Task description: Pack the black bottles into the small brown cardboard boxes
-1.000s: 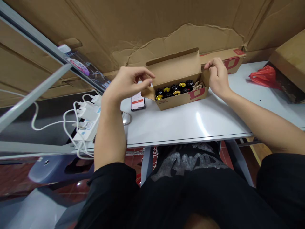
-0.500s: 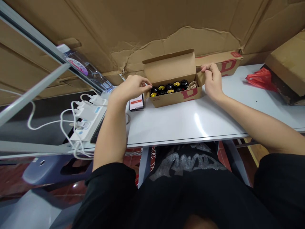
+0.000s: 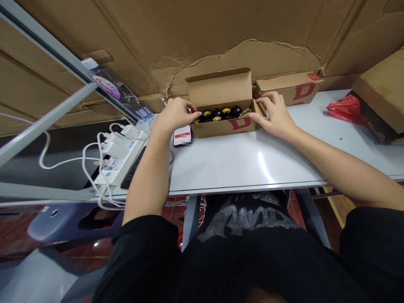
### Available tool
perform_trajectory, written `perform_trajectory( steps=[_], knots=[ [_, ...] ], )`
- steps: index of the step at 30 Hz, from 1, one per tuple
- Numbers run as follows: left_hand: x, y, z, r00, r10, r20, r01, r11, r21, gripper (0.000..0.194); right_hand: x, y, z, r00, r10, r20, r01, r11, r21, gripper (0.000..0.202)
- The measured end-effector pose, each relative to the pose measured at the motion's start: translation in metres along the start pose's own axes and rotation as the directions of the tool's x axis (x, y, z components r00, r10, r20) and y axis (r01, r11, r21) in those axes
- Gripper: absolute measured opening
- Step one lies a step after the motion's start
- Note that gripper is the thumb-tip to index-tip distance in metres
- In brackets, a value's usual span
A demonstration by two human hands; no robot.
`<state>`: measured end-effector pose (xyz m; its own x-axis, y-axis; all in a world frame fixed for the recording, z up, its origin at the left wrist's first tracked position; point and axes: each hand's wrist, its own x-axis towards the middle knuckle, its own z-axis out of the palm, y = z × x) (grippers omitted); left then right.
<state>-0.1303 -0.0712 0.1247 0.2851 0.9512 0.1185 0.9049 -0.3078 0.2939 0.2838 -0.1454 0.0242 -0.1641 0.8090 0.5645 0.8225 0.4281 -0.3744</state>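
Note:
A long cardboard box (image 3: 208,131) with a red letter printed on its front stands with its lid (image 3: 221,87) raised at the back. Rows of small black bottles or jars (image 3: 217,112), some with gold-coloured tops, fill it, with crumpled brown paper (image 3: 245,113) at the right end. My left hand (image 3: 178,114) is closed at the box's left end, thumb and fingers bent over its edge. At the other end, my right hand (image 3: 275,115) spans the side flap, fingertips towards the back and thumb on the front corner.
Behind my right hand lies a second printed box (image 3: 304,91). A phone (image 3: 182,136) rests left of the open box, near a power strip (image 3: 118,155) with white cables. A water bottle (image 3: 118,90) leans at the left; a red plastic bag (image 3: 345,109) and a large carton (image 3: 383,92) are right.
The open box has shifted left along the table. My right hand has gone from pinching the end flap outwards to spanning the box's right end. My left hand stays at the left end.

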Motion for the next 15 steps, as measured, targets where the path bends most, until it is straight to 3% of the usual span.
perform_trajectory(
  steps=[7, 11, 15],
  knots=[
    [0.004, 0.014, -0.013, 0.991, -0.070, 0.112, 0.071, 0.997, 0.002, 0.032, 0.002, -0.002, 0.000, 0.999, 0.049, 0.021, -0.050, 0.998, 0.028, 0.070],
    [0.026, 0.022, -0.016, 0.985, -0.072, 0.154, 0.067, 0.997, 0.039, 0.033, 0.007, 0.000, -0.003, 0.991, 0.122, 0.063, -0.127, 0.989, 0.073, 0.060],
    [0.057, 0.031, -0.015, 0.981, -0.048, 0.185, 0.033, 0.996, 0.084, 0.050, 0.013, 0.004, -0.003, 0.975, 0.216, 0.051, -0.221, 0.968, 0.119, 0.053]
  ],
)
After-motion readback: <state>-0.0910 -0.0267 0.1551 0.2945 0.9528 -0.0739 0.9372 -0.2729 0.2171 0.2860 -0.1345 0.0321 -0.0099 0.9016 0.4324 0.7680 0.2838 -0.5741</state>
